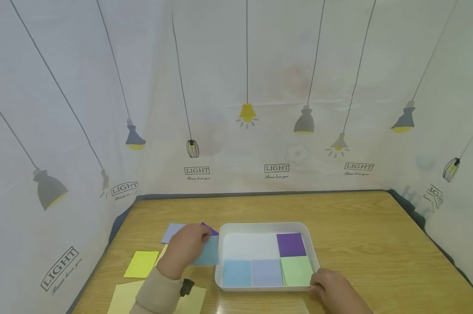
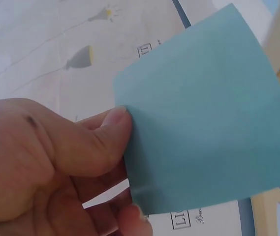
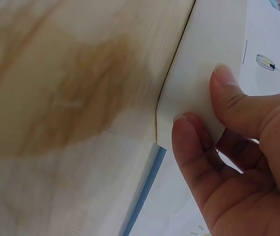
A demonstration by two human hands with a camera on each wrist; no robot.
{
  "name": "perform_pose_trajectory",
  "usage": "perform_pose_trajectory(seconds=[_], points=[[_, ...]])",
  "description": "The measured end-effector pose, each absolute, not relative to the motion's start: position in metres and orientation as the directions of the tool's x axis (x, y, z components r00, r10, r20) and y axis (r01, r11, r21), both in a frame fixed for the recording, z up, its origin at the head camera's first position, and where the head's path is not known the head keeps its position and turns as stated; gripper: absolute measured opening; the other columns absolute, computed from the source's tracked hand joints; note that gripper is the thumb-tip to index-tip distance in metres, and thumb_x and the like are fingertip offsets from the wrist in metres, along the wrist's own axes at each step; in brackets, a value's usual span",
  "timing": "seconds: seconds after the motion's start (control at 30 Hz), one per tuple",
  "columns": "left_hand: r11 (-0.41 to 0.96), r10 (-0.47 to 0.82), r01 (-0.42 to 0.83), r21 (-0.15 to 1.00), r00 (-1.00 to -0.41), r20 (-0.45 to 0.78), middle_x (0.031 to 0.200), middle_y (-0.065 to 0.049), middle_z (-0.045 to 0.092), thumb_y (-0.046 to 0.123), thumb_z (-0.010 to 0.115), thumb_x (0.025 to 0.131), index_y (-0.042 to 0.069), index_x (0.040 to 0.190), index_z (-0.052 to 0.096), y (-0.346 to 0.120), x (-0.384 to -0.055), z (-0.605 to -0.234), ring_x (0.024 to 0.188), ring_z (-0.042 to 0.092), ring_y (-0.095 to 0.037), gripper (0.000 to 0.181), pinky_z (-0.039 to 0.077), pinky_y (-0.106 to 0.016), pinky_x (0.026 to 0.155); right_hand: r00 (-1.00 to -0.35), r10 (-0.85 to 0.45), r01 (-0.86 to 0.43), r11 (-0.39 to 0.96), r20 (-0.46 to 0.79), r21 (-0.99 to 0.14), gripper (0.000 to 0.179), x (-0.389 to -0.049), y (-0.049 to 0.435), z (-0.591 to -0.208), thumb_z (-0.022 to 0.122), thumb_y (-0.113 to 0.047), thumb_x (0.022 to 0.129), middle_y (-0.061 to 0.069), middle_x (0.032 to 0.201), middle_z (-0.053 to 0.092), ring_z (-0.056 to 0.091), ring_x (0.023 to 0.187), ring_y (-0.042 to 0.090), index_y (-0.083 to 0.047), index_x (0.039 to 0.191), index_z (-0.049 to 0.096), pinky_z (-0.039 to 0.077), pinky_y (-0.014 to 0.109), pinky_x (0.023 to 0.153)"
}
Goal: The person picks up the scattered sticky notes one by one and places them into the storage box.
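Head view: left hand [image 1: 186, 245] pinches 1 blue square [image 1: 209, 253].

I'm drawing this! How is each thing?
White rectangular tray: partly filled, held by right grip
Blue paper square in left grip: pinched, raised
Blue paper square in tray: flat
Lavender paper square in tray: flat
Green paper square in tray: flat
Purple paper square in tray: flat
Yellow paper square on wooden table: flat
Lavender paper square on table: partly hidden
Purple paper on table: partly hidden
Pale yellow paper: partly hidden

The table [image 1: 377, 244] supports a white tray [image 1: 260, 227] right of the left hand [image 1: 184, 248]. A yellow sheet [image 1: 141, 264] lies to its left.
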State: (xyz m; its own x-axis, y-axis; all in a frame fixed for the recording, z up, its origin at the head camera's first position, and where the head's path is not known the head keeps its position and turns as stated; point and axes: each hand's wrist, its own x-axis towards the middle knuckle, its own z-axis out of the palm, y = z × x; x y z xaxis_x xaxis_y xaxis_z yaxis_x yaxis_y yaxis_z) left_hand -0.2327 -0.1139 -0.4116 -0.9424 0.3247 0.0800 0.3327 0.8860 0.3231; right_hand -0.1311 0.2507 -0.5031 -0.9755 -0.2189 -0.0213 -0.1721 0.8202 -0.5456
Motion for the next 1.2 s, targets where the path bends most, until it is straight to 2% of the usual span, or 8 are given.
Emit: perform_pose_trajectory(seconds=[0.13,0.27,0.4,0.47,0.63,0.83,1.03,1.2], points=[[0.865,0.359,0.363,0.347,-0.930,0.078,0.099,0.000,0.076,0.007,0.067,0.094,0.015,0.094,0.078,-0.104,-0.232,-0.408,0.086,0.067,-0.017,0.013,0.056,-0.040,0.074,-0.975,-0.223,-0.186,0.818,-0.002,-0.544,0.012,-0.131,0.251,-0.504,0.077,-0.017,0.086,-0.012,0.073,0.059,0.044,0.066,-0.002,-0.020,0.077,0.070,0.043,0.021,0.060],[0.860,0.392,0.390,0.329,-0.918,0.062,0.089,0.002,0.070,0.008,0.066,0.095,0.017,0.085,0.072,-0.095,-0.232,-0.409,0.074,0.054,-0.012,0.015,0.050,-0.035,0.070,-0.972,-0.234,-0.201,0.815,0.009,-0.543,0.012,-0.131,0.251,-0.505,0.077,-0.018,0.086,-0.013,0.073,0.059,0.044,0.066,-0.002,-0.020,0.077,0.070,0.043,0.021,0.060],[0.839,0.437,0.425,0.338,-0.898,0.046,0.071,0.004,0.051,0.004,0.064,0.094,0.015,0.069,0.053,-0.086,-0.230,-0.414,0.066,0.042,-0.011,0.030,0.036,-0.028,0.060,-0.970,-0.242,-0.201,0.811,-0.002,-0.549,0.010,-0.132,0.251,-0.505,0.076,-0.020,0.087,-0.013,0.074,0.060,0.044,0.066,-0.002,-0.020,0.078,0.070,0.043,0.021,0.060],[0.827,0.456,0.439,0.350,-0.889,0.038,0.070,0.004,0.046,0.004,0.063,0.094,0.015,0.068,0.048,-0.082,-0.229,-0.415,0.064,0.041,-0.010,0.033,0.032,-0.026,0.058,-0.970,-0.245,-0.204,0.811,-0.001,-0.549,0.010,-0.132,0.252,-0.506,0.076,-0.019,0.087,-0.014,0.074,0.060,0.044,0.066,-0.002,-0.020,0.078,0.070,0.043,0.021,0.059],[0.812,0.474,0.451,0.370,-0.880,0.034,0.074,0.003,0.056,0.005,0.063,0.095,0.013,0.075,0.063,-0.073,-0.228,-0.419,0.066,0.045,-0.010,0.022,0.036,-0.025,0.057,-0.971,-0.241,-0.204,0.813,0.004,-0.545,0.010,-0.132,0.251,-0.506,0.076,-0.018,0.087,-0.013,0.074,0.060,0.044,0.066,-0.002,-0.019,0.078,0.070,0.043,0.021,0.059],[0.818,0.470,0.426,0.385,-0.882,-0.024,0.067,0.005,0.045,0.005,0.061,0.095,0.018,0.066,0.046,-0.064,-0.230,-0.432,0.064,0.042,-0.009,0.036,0.030,-0.025,0.054,-0.970,-0.244,-0.208,0.811,0.008,-0.547,0.010,-0.131,0.251,-0.504,0.076,-0.018,0.087,-0.012,0.074,0.059,0.044,0.066,-0.001,-0.019,0.078,0.070,0.043,0.021,0.060],[0.816,0.475,0.423,0.394,-0.879,-0.040,0.083,0.006,0.064,0.010,0.064,0.095,0.019,0.077,0.067,-0.061,-0.227,-0.436,0.071,0.049,-0.009,0.020,0.041,-0.027,0.059,-0.972,-0.235,-0.197,0.814,0.000,-0.547,0.010,-0.131,0.250,-0.502,0.076,-0.020,0.087,-0.011,0.075,0.058,0.044,0.066,-0.001,-0.019,0.078,0.070,0.043,0.021,0.059],[0.810,0.483,0.427,0.401,-0.875,-0.044,0.085,0.007,0.064,0.011,0.064,0.096,0.020,0.079,0.068,-0.058,-0.230,-0.438,0.072,0.050,-0.008,0.019,0.043,-0.026,0.060,-0.977,-0.211,-0.168,0.826,-0.019,-0.538,0.011,-0.130,0.250,-0.501,0.076,-0.018,0.086,-0.011,0.074,0.058,0.044,0.066,0.000,-0.019,0.078,0.070,0.043,0.021,0.060]])
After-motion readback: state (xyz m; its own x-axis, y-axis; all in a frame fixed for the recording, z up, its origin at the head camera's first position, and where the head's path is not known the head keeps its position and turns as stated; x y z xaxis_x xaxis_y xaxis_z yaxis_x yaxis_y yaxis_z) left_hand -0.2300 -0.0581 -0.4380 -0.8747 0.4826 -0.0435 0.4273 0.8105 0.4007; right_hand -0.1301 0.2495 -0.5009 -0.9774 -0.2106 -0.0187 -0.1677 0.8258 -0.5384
